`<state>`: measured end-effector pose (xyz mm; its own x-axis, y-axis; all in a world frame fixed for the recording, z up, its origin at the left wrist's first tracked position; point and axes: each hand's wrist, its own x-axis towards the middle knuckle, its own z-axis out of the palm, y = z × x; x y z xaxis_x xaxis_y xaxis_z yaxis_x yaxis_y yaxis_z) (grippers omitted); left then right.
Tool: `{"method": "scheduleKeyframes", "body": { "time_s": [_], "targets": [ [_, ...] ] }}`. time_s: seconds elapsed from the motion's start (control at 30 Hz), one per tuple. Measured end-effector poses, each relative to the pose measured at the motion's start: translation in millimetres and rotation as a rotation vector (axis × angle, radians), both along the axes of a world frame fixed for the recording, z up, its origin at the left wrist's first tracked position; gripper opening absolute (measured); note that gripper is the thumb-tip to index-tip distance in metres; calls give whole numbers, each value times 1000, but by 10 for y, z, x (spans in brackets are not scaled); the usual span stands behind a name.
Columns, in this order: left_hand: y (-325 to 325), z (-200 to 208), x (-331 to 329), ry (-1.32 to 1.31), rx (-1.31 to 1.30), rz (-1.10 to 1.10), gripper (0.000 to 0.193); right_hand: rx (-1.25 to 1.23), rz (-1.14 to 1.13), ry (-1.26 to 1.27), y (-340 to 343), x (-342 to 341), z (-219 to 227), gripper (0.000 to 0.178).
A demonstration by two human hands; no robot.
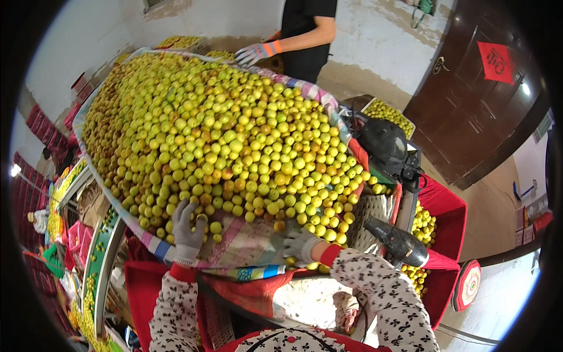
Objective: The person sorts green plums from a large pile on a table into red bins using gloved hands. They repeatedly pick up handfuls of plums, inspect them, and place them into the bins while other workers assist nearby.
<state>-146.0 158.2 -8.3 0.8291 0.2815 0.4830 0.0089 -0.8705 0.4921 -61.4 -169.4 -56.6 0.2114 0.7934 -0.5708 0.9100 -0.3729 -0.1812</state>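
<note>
Two gloved hands at the near edge of a big heap of fruit here. The left hand [189,232] has its fingers reaching into the fringe of the fruit [229,135], round yellow-green stuff with some reddish-brown patches. Can't tell if it's closed on one or just resting against a few. The right hand [301,244] is low over the cloth [246,237], fingers pointing over toward the left one, with fruit right by it. It's kinda blurry, so I can't tell if that grip is open or holding anything either.

Between the two hands there's a mostly bare strip of patterned cloth with just a few fruit along it. The main heap starts just beyond both hands and goes well back from them. Both gloves are grey, and the sleeves [381,287] are white with black shapes and red cuffs.

To the right of the right hand there's a dark tube-like thing [399,242] and past it a red bin [448,214] with more fruit in it. Farther out beyond that hand sits a black bag [384,144], then a crate [411,128] full of fruit. Left of the left hand, a green belt [103,246] runs alongside with some fruit on it. Way across the heap from both hands, a co-worker's hand [252,54], also gloved, is at the far edge.
</note>
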Motion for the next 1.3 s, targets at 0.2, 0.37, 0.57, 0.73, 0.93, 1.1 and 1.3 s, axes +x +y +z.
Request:
{"method": "scheduleKeyframes", "body": {
  "time_s": [0.2, 0.37, 0.57, 0.73, 0.93, 1.1, 1.3],
  "targets": [
    [-149, 60, 1820, 0, 95, -227, 48, 72, -356, 44, -453, 1151, 464, 56],
    [-123, -92, 2841, 367, 218, -139, 59, 552, -689, -249, -366, 2667, 306, 65],
    [-680, -132, 2898, 629, 455, -252, 56, 534, -875, -298, 300, 3162, 152, 68],
    [-970, -312, 2812, 683, 254, -471, 57, 393, -970, -83, 147, 3019, 300, 60],
    [-1215, -170, 2193, 787, 362, -540, 62, 315, -945, 45, -193, 2407, 87, 61],
    [-1399, -320, 1520, 616, 491, -502, 54, 306, -954, -317, -607, 1567, -153, 50],
    [-1598, -504, 933, 517, 573, -564, 44, 715, -896, -390, -119, 450, -38, 42]
  ]
}}
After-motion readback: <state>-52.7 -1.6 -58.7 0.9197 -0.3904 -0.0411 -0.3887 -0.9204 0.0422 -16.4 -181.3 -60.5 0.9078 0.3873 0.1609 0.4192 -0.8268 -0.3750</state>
